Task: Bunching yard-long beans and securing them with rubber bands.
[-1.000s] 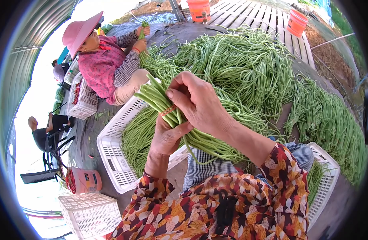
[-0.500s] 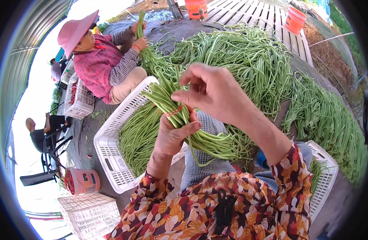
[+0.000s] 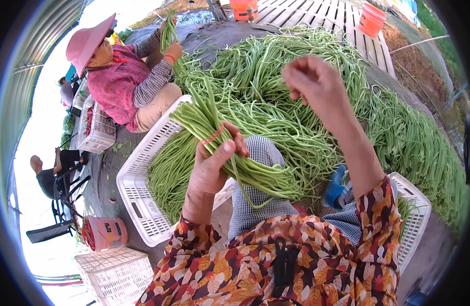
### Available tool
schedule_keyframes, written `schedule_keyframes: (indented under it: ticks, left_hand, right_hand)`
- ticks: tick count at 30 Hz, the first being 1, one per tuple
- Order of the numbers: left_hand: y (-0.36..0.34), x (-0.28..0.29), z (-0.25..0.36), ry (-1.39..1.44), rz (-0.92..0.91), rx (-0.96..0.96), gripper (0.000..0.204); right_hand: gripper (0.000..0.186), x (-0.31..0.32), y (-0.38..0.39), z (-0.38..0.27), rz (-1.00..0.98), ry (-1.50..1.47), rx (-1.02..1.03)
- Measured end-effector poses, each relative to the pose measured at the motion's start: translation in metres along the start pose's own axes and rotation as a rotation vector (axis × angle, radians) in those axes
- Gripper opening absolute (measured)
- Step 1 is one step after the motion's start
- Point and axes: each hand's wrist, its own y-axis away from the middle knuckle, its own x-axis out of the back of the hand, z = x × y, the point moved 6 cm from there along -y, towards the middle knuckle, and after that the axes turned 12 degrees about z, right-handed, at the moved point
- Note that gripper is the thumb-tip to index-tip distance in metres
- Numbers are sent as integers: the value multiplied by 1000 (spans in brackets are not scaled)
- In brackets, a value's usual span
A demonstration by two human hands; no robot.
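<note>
My left hand [image 3: 210, 166] is wrapped round a bunch of long green beans [image 3: 260, 176], its thumb across the front. Just above that thumb, a thin red rubber band [image 3: 211, 136] circles the bunch. The gathered ends point up and left, while the long tails hang right over my checked trouser leg [image 3: 250, 217]. Apart from the bunch, my right hand [image 3: 319, 84] is raised over the bean pile [image 3: 296, 66] with its fingers loosely bent and nothing visible in them. Beneath my left forearm stands a white plastic crate [image 3: 138, 204] holding more long beans.
A person in a pink hat [image 3: 87, 46] sits at the far left, holding beans [image 3: 168, 35]. Another white crate [image 3: 416, 219] stands at my right. Orange buckets [image 3: 372, 20] and wooden slats [image 3: 291, 13] lie beyond the pile. Bucket [image 3: 105, 233] and basket [image 3: 115, 275] are lower left.
My right hand has left the banded end of the bunch and moved right, over the pile. My left hand still holds the bunch, slightly further left in view.
</note>
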Motion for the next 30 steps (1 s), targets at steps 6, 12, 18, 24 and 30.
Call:
schedule_keyframes:
  ticks: [6,12,18,24,30]
  left_hand:
    - [-8,-1,1,-96,55,-37,38]
    - [-8,-9,4,-189,40,-93,41]
    - [-4,-9,5,-196,70,-107,54]
    - [-7,-7,4,-126,94,-114,49]
    - [-18,-9,9,-19,119,-158,30]
  right_hand:
    - [29,-31,83,18,-466,426,-103]
    - [20,-45,100,5,-311,346,389]
    - [18,-35,99,-8,-436,539,400]
    - [16,-35,99,3,-477,589,364]
    - [22,-33,85,33,-604,386,97]
